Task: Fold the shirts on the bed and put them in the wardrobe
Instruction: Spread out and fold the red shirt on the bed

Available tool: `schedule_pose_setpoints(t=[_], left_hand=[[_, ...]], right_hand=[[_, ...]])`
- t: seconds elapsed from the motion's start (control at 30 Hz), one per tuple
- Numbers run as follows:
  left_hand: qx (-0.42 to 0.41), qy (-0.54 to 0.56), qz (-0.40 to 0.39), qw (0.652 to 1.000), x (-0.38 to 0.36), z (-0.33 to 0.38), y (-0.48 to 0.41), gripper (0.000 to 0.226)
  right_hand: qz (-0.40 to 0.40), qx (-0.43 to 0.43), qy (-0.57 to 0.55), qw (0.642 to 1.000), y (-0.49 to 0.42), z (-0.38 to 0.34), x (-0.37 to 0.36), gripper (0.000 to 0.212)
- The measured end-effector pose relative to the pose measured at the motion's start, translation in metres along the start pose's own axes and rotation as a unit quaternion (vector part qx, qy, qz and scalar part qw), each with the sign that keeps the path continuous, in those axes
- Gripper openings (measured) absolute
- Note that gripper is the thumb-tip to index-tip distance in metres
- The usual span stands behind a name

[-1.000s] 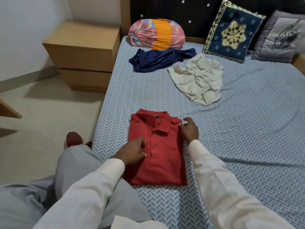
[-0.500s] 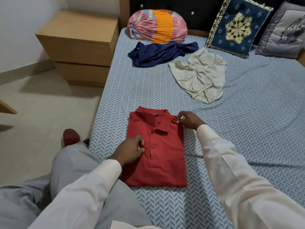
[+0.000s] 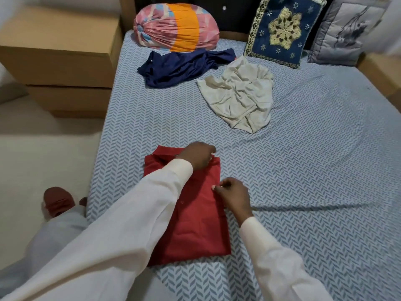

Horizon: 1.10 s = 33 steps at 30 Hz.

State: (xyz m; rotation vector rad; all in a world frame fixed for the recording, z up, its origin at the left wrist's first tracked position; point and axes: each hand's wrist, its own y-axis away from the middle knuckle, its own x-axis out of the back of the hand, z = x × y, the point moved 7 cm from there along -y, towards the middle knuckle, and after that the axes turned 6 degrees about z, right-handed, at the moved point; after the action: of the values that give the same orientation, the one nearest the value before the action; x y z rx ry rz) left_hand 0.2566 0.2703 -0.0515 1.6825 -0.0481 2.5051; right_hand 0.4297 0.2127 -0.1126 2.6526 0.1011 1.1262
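Left hand has crossed up to the collar, fingers curled on its right corner, right hand now lower, pinching the side edge of the folded red shirt near the bed's left edge; uneven tugging could spring the folds.

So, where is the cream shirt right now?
In the head view the cream shirt lies crumpled on the bed, right of the navy shirt, in front of the blue cushion.

A wooden nightstand stands on pale floor; a dark studded headboard rises beside it.
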Motion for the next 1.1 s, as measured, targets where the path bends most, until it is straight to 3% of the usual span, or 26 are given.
schedule_pose_setpoints(t=[0.13,0.23,0.43,0.57,0.83,0.93,1.0,1.1], left_hand=[[0.01,-0.086,-0.055,0.995,-0.016,-0.008,-0.017,0.035],[0.006,-0.09,-0.031,0.995,-0.019,-0.011,-0.023,0.031],[0.042,0.081,0.002,0.996,0.0,-0.026,-0.018,0.014],[0.056,0.169,0.011,0.984,0.022,-0.033,-0.013,0.014],[0.062,0.207,-0.015,0.976,0.02,-0.028,-0.016,0.006],[0.045,0.144,-0.019,0.988,0.008,-0.022,-0.023,0.006],[0.022,0.061,0.001,0.998,0.0,-0.018,-0.029,0.008],[0.001,-0.052,0.028,0.998,-0.015,-0.015,-0.035,0.005]], right_hand=[[0.07,0.057,0.041,0.995,0.022,-0.006,0.009,0.031],[0.091,0.071,0.05,0.992,0.024,-0.008,0.009,0.03],[0.12,0.089,0.068,0.986,0.021,-0.016,0.001,0.056],[0.13,0.107,0.064,0.984,0.02,-0.027,-0.005,0.051],[0.034,0.054,-0.156,0.986,0.012,-0.018,-0.023,0.023],[-0.04,0.003,-0.209,0.977,0.002,-0.011,-0.029,0.018],[-0.049,-0.025,-0.187,0.981,-0.003,-0.007,-0.029,0.02],[-0.005,-0.017,-0.065,0.998,-0.002,-0.005,-0.019,0.026]])
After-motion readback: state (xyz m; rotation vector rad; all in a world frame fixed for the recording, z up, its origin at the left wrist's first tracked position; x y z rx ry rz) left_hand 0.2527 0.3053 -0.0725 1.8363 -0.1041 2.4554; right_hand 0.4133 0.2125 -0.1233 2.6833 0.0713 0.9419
